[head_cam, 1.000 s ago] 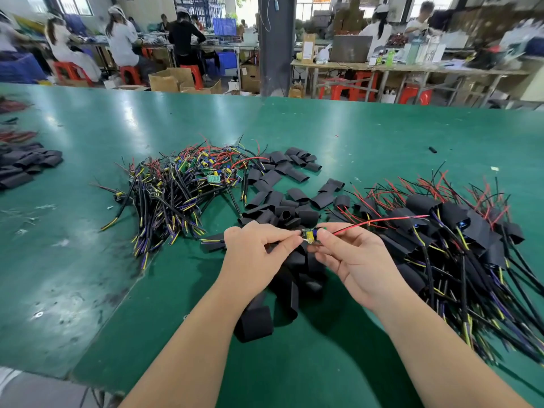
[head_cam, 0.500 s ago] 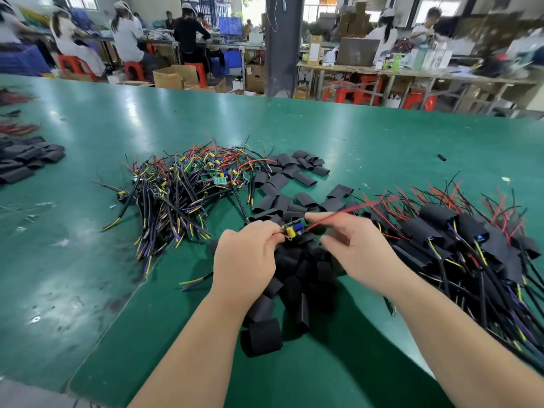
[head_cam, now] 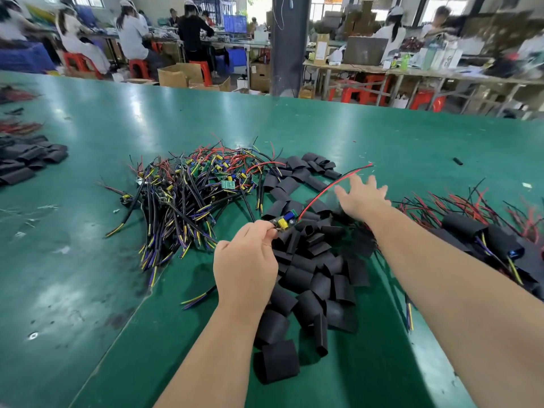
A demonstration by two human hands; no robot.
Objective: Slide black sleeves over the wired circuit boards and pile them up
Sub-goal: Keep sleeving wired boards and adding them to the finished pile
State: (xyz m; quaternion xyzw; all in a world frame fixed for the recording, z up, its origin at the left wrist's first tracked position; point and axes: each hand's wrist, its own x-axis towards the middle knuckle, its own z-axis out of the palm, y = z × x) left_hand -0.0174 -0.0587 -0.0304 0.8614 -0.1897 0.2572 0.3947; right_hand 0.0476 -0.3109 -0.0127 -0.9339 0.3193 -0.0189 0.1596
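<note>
Board (head_cam: pixel 284 222) pinched in left hand (head_cam: pixel 245 266); right hand (head_cam: pixel 363 198) spread wide over sleeves (head_cam: pixel 309 275). That trailing red wire (head_cam: pixel 332 184) could snag it!

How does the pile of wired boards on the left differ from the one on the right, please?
The left pile shows bare green boards; the right pile has its boards inside black sleeves. The left pile lies wholly in view; the right pile runs off the frame edge. Both are tangles of red, black and yellow wires on the table.
</note>
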